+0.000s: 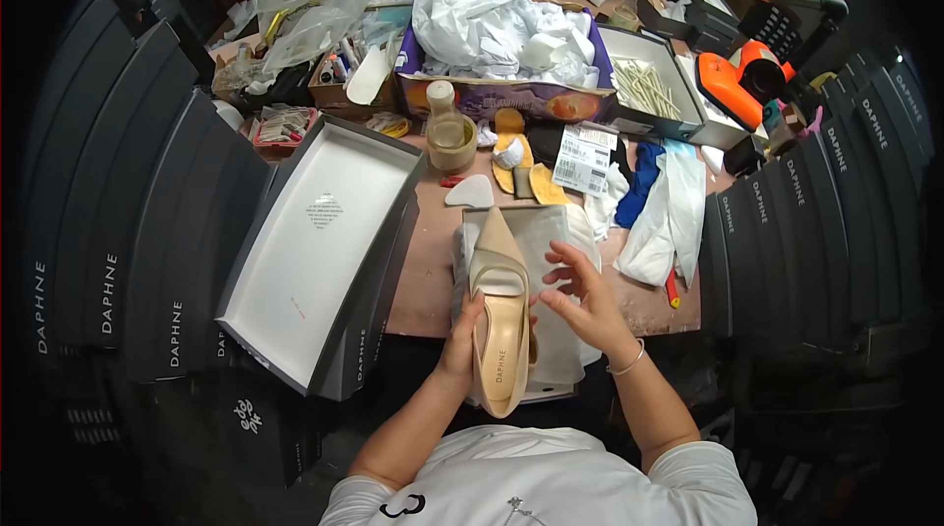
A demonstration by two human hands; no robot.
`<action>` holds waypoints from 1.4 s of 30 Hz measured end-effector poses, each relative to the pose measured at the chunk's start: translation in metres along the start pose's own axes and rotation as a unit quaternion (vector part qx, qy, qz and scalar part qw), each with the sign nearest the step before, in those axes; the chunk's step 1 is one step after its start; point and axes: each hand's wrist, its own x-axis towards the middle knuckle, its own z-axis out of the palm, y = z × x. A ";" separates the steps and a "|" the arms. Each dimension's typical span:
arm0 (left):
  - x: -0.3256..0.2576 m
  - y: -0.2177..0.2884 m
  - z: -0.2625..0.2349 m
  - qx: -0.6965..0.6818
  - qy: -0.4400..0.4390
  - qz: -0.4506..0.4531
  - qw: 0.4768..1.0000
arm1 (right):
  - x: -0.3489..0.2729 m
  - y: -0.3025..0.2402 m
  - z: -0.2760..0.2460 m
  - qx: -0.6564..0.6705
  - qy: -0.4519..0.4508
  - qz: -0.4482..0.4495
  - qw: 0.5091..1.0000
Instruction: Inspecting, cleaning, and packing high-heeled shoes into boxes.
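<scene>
A beige pointed-toe shoe [503,329] is held over the table, its toe pointing away from me and its insole facing up. My left hand [460,341] is closed around the shoe's left side near the middle. To the right of the shoe, my right hand [582,298] is raised with its fingers apart and nothing in them. Beneath both hands lies an open shoebox with pale tissue paper [562,329], partly hidden by the shoe. A white rounded flat piece [469,192] rests just beyond the shoe's toe.
An upturned grey-white box lid [329,221] leans at left. Dark shoebox stacks [128,202] [836,221] flank both sides. Farther back stand a bottle in a bowl [447,138], a purple carton [492,98] of white paper, and a box of pale sticks [644,84]. Another person's hands show at the top.
</scene>
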 end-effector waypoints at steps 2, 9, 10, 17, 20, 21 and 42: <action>-0.010 0.003 0.014 0.036 0.015 0.030 0.999 | -0.031 -0.005 0.020 0.103 -0.023 0.022 0.994; -0.021 -0.024 0.040 0.130 0.037 0.175 0.975 | -0.065 -0.032 0.028 0.275 -0.044 0.118 0.953; -0.023 -0.026 0.051 0.160 0.008 0.227 0.961 | -0.068 -0.029 0.013 0.266 -0.024 0.121 0.956; -0.051 -0.035 0.011 0.299 0.081 0.105 0.945 | -0.071 0.022 -0.075 0.209 0.121 0.162 0.957; -0.034 -0.056 0.013 0.271 0.140 0.135 0.943 | -0.067 0.099 -0.067 0.113 0.109 0.208 0.965; -0.022 -0.053 0.010 0.253 0.141 0.105 0.951 | -0.065 0.118 -0.064 0.064 0.101 0.205 0.972; -0.029 -0.005 0.033 -0.030 -0.257 -0.198 0.945 | -0.077 0.012 -0.020 0.635 -0.222 0.189 0.716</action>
